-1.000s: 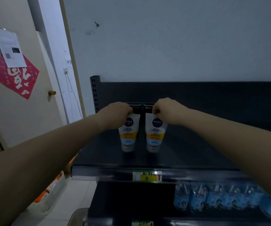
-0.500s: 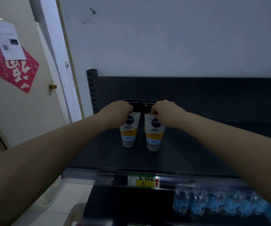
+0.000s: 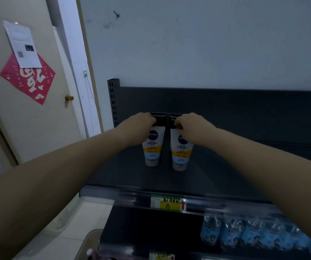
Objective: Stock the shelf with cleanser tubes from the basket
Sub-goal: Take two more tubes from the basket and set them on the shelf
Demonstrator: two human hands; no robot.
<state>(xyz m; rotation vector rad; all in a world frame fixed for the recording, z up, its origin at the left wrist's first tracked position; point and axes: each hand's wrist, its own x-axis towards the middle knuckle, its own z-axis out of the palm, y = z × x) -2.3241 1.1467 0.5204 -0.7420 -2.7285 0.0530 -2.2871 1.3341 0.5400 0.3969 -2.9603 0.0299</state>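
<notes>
Two white, yellow and blue cleanser tubes stand cap-down, side by side, on the dark top shelf [image 3: 216,175]. My left hand [image 3: 138,123] grips the top of the left tube [image 3: 152,147]. My right hand [image 3: 192,126] grips the top of the right tube [image 3: 181,152]. Both tubes' caps appear to touch the shelf. Two dark boxes [image 3: 167,119] stand right behind them against the shelf's back panel, mostly hidden by my hands. A corner of a clear basket [image 3: 90,244] shows at the bottom, left of the shelving.
A price label [image 3: 167,203] sits on the shelf's front rail. Several blue-wrapped bottles [image 3: 248,233] fill the lower shelf at the right. A door [image 3: 29,109] with a red paper and a white notice stands at the left. Pale floor tiles lie below it.
Both hands stay on the tube tops. The two tubes have shifted slightly back toward the dark boxes, and the camera view has moved a little.
</notes>
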